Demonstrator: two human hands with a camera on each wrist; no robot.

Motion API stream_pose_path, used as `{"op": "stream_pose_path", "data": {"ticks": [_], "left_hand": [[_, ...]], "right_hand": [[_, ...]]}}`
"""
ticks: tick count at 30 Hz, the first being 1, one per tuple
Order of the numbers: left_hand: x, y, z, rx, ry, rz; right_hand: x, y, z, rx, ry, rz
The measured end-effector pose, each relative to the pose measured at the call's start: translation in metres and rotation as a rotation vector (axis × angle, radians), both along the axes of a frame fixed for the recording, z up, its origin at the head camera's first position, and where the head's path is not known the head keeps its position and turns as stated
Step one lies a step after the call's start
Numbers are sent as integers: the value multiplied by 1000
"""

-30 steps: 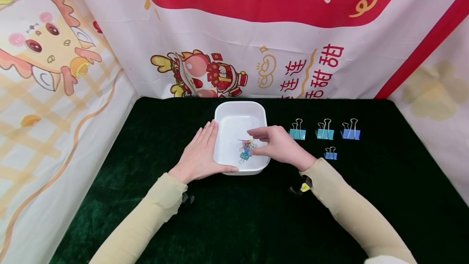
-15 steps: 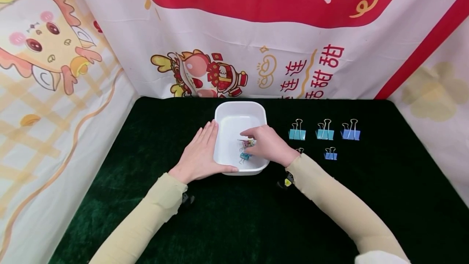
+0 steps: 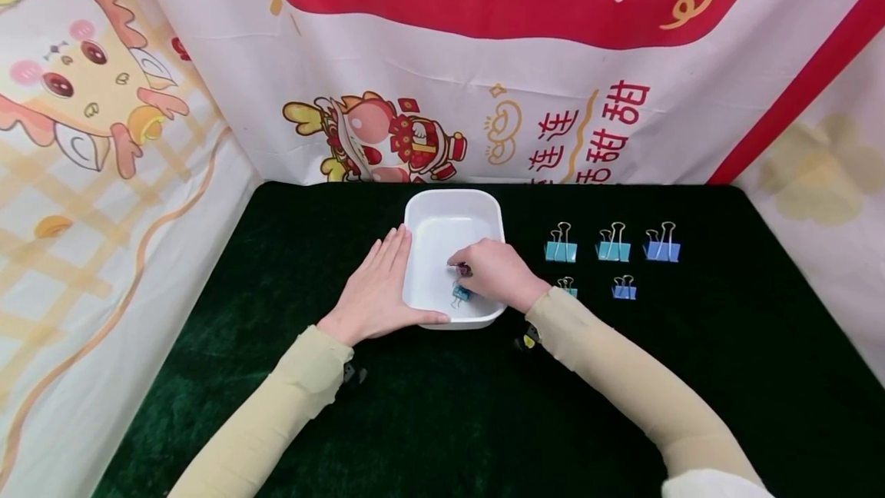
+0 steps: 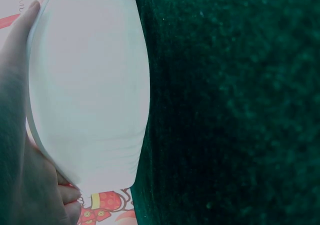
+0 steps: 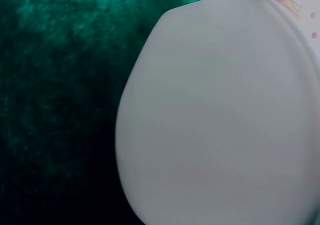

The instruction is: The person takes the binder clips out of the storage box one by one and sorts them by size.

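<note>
A white plastic tub (image 3: 434, 230) stands on the table in the head view. My left hand (image 3: 376, 288) rests against its left side, fingers straight and thumb along the near rim. In the left wrist view, that hand (image 4: 42, 190) lies beside the tub's outer wall (image 4: 90, 85). My right hand (image 3: 499, 273) reaches over the right rim into the tub. Its curled fingertips pinch a small dark pinkish binder clip (image 3: 464, 270), partly hidden by the hand. A small teal binder clip (image 3: 461, 293) lies just nearer. The right wrist view shows mostly tub wall (image 5: 215, 110).
Right of the tub, a back row holds two large teal binder clips (image 3: 561, 251) and a large blue one (image 3: 662, 251). Before them stand a small teal clip (image 3: 568, 290), partly behind the right sleeve, and a small blue clip (image 3: 624, 292). Dark green cloth (image 3: 415, 421) covers the table.
My right hand has moved left and deeper into the tub, its fingers closing in on the clips. The small teal clip by the sleeve has come into view. My left hand stays put.
</note>
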State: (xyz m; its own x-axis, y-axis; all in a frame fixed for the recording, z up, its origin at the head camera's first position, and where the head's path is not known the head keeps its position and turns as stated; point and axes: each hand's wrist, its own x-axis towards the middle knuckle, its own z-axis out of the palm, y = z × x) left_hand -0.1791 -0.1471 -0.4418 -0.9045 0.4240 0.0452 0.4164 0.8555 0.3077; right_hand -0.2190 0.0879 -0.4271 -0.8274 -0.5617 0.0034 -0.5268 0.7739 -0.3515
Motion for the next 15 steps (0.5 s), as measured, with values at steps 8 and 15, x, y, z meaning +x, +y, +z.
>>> {"op": "stream_pose_path", "data": {"ticks": [8,15], "left_hand": [[-1,0,-1,6,7,-3],[-1,0,-3,18,4,5]], "right_hand": [[-2,-3,-3,24,55,27],[-4,-2,-7,36,65,111]]}}
